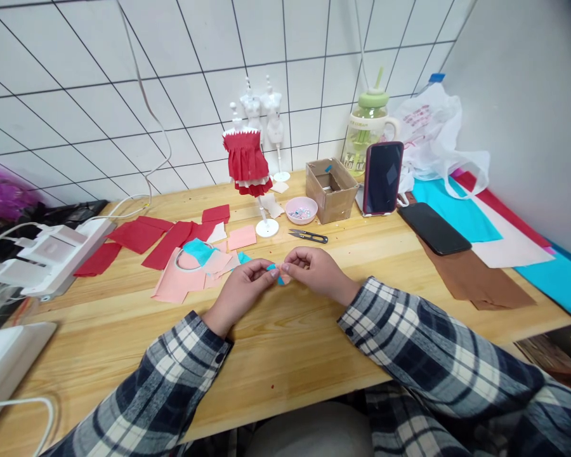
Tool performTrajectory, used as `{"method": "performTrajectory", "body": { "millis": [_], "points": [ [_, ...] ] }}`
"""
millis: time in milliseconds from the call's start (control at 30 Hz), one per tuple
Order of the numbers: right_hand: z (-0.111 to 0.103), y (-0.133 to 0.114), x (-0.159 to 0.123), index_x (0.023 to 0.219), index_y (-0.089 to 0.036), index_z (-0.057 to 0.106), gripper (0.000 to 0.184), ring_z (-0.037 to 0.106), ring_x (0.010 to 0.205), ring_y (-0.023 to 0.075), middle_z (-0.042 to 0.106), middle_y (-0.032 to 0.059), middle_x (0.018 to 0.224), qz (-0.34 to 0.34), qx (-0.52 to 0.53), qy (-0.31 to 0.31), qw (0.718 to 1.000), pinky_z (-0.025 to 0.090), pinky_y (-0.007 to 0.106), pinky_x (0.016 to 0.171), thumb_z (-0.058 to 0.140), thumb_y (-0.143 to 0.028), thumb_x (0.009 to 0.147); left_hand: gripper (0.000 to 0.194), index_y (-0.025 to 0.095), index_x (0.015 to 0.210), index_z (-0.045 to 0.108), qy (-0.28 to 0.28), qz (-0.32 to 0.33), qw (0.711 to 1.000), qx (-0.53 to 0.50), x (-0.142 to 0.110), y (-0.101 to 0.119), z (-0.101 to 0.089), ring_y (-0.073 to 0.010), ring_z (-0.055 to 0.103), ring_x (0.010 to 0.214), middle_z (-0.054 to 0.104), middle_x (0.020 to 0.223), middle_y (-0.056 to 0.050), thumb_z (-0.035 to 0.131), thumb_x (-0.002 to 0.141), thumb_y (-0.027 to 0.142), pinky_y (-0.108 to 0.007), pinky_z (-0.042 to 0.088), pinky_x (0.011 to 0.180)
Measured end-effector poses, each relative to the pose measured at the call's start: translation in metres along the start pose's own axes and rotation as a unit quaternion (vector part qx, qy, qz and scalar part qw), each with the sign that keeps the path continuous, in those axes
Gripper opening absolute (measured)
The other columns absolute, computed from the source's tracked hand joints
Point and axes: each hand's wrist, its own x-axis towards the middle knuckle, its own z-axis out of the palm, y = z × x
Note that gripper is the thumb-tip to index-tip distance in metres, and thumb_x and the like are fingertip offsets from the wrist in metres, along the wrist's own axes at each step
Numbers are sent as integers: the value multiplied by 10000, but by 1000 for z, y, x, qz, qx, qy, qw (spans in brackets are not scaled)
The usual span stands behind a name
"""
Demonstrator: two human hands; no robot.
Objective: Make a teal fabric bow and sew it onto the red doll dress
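Observation:
Pinched between the fingertips of my left hand (247,282) and my right hand (318,271) is a small blue and pink fabric piece (282,279), mostly covered by the fingers. Both hands meet just above the wooden table (285,355). Left of my left hand lie pink fabric scraps (171,282) and a turquoise scrap (198,252), with a thin ring partly under them. Black thread snips (308,237) rest beyond my right hand. Behind them is a pink bowl (301,211) of small beads or sequins.
A small mannequin in a red ruffled dress (247,158) stands ahead, bare mannequins behind it. Red fabric pieces (137,233) and a power strip (52,266) are leftward. A cardboard box (332,193), propped phone (383,178), flat phone (434,228) and brown fabric (476,279) are rightward.

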Motion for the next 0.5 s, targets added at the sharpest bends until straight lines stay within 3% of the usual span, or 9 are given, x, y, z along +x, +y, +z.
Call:
{"method": "performTrajectory", "body": {
  "millis": [100, 233, 367, 500],
  "points": [
    [1, 1, 0, 775, -162, 643, 188, 543, 604, 104, 651, 5, 694, 0, -5, 10, 1000, 403, 219, 558, 636, -350, 785, 341, 160, 785, 668, 10, -5, 1000, 11, 1, -3, -1, -125, 547, 590, 655, 684, -4, 713, 736, 495, -237, 406, 564],
    [1, 0, 0, 924, -161, 656, 194, 608, 650, 117, 683, 26, 804, 13, 41, -15, 999, 459, 234, 611, 629, -286, 778, 328, 171, 740, 694, -4, 29, 996, 88, 2, -4, -1, -147, 564, 639, 681, 701, -18, 692, 747, 499, -248, 419, 610],
    [1, 0, 0, 799, -162, 640, 115, 618, 604, 128, 664, 8, 675, 34, 39, -38, 998, 450, 232, 574, 632, -271, 763, 319, 192, 721, 721, -3, 60, 987, 148, 2, -3, -2, -171, 578, 667, 700, 712, -24, 676, 744, 507, -257, 429, 623],
    [1, 2, 2, 763, -171, 608, 78, 600, 613, 118, 653, -6, 682, 30, 32, 5, 999, 433, 220, 562, 611, -248, 755, 319, 195, 735, 746, 10, 54, 989, 135, 2, -2, -4, -186, 594, 706, 719, 736, -21, 680, 747, 507, -257, 441, 639]
  ]
}}
